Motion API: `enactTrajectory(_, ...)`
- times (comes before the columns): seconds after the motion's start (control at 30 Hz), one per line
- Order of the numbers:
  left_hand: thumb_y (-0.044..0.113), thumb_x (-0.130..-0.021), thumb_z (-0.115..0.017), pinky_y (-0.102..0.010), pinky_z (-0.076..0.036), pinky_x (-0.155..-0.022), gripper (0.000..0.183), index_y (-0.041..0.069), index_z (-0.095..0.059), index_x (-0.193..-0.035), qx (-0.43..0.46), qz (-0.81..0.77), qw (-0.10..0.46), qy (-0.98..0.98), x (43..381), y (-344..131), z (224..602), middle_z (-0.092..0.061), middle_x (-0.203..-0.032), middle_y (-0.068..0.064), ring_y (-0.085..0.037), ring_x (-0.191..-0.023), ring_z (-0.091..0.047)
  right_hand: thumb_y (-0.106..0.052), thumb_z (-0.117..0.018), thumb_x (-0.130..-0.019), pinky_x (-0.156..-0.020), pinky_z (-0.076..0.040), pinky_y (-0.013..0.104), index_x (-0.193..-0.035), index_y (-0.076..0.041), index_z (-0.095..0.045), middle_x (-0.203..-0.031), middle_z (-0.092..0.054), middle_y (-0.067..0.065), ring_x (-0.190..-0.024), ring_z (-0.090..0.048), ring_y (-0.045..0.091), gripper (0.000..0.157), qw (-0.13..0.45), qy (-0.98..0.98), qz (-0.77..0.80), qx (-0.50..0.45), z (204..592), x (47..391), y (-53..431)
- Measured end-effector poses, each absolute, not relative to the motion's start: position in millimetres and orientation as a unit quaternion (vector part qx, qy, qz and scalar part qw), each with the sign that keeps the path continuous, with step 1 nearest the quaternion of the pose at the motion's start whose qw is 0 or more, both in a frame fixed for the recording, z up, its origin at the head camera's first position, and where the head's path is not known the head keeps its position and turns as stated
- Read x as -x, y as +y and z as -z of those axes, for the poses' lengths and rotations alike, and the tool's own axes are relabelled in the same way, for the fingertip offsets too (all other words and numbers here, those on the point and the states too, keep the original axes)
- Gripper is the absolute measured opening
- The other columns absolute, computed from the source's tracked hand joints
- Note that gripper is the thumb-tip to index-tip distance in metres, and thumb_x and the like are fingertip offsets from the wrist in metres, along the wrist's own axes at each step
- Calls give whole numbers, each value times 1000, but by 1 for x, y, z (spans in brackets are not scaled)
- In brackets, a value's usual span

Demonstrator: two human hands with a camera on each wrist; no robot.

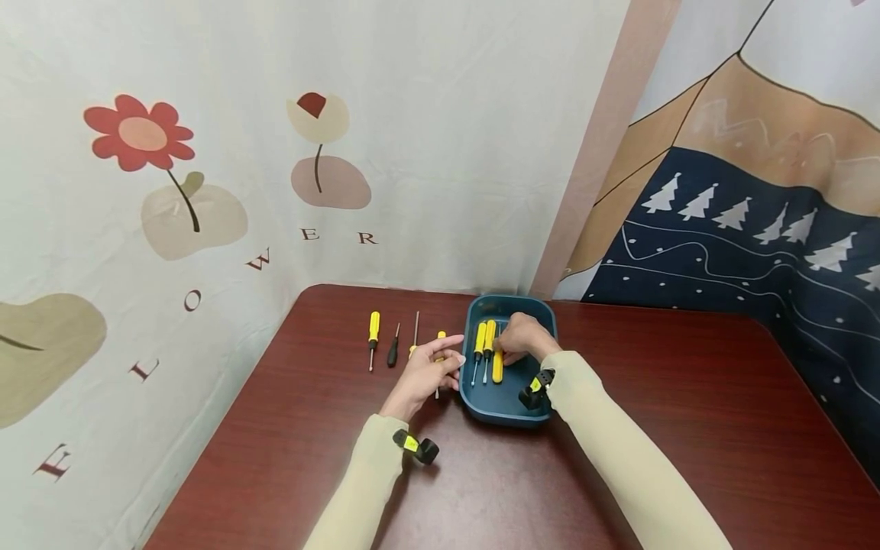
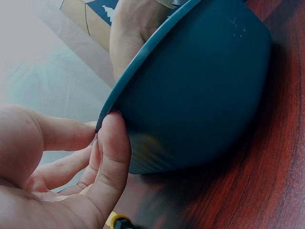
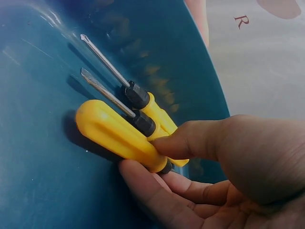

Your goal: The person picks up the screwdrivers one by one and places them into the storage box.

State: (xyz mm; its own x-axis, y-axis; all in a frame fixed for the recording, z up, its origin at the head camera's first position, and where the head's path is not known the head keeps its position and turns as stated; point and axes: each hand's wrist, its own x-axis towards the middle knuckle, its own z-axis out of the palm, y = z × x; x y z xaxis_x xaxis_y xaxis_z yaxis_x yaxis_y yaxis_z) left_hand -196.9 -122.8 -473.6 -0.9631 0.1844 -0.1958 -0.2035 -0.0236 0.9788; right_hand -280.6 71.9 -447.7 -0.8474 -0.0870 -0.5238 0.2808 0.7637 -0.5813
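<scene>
A blue plastic tray (image 1: 506, 418) stands at the back of the table with yellow-handled screwdrivers in it. My right hand (image 1: 522, 336) reaches inside and pinches the third yellow screwdriver (image 3: 119, 133) between thumb and fingers, near the black collar of its handle. Side by side against the left wall lie the other two screwdrivers (image 1: 479, 340), their metal tips toward me. At the tray's left rim is my left hand (image 1: 429, 370); in the left wrist view its thumb and finger pinch the rim (image 2: 138, 62). The right hand partly hides the held screwdriver's shaft.
Left of the tray, several screwdrivers lie on the dark red table (image 1: 309, 428): a yellow one (image 1: 374, 328), a small black one (image 1: 393, 353), and others (image 1: 415, 328) partly behind my left hand. A printed curtain (image 1: 440, 114) hangs behind the table.
</scene>
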Motion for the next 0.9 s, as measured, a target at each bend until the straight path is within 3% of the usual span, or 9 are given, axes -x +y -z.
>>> enactTrajectory(0.17, 6, -89, -61, -30, -56, -55, 44, 12, -53, -132, 6, -714, 138, 687, 195, -123, 469, -59, -95, -13, -16, -62, -57, -16, -65, -86, -67, -58, 29, -89, 1, -64, -81, -64, 14, -65, -70, 20, 18, 271, 898, 344, -51, 446, 280, 73)
enactTrajectory(0.4, 7, -90, -61, -27, -56, -54, 43, 13, -54, -132, 5, -715, 137, 685, 197, -123, 474, -58, -105, -24, -16, -63, -57, -18, -62, -88, -69, -58, 30, -79, 1, -67, -67, -56, 7, -66, -70, 22, 22, 268, 896, 353, -24, 444, 276, 76)
enactTrajectory(0.53, 9, -90, -61, -30, -57, -57, 45, 14, -52, -134, 3, -713, 142, 687, 197, -124, 475, -56, -110, -28, -17, -64, -56, -23, -62, -89, -69, -58, 32, -78, 1, -66, -68, -56, 7, -68, -69, 22, 26, 270, 897, 351, -12, 441, 273, 78)
enactTrajectory(0.77, 8, -92, -59, -49, -57, -70, 47, 11, -48, -137, 0, -708, 159, 688, 196, -124, 469, -53, -116, -32, -19, -66, -56, -30, -63, -89, -68, -59, 31, -92, -2, -65, -90, -60, 13, -74, -65, 22, 29, 267, 905, 332, 15, 432, 269, 82)
enactTrajectory(0.9, 6, -92, -58, -53, -55, -75, 47, 8, -47, -137, -1, -703, 161, 693, 190, -123, 457, -52, -116, -33, -19, -66, -57, -31, -62, -89, -68, -59, 31, -108, -4, -60, -97, -60, 11, -78, -64, 23, 33, 259, 907, 331, 32, 425, 265, 85)
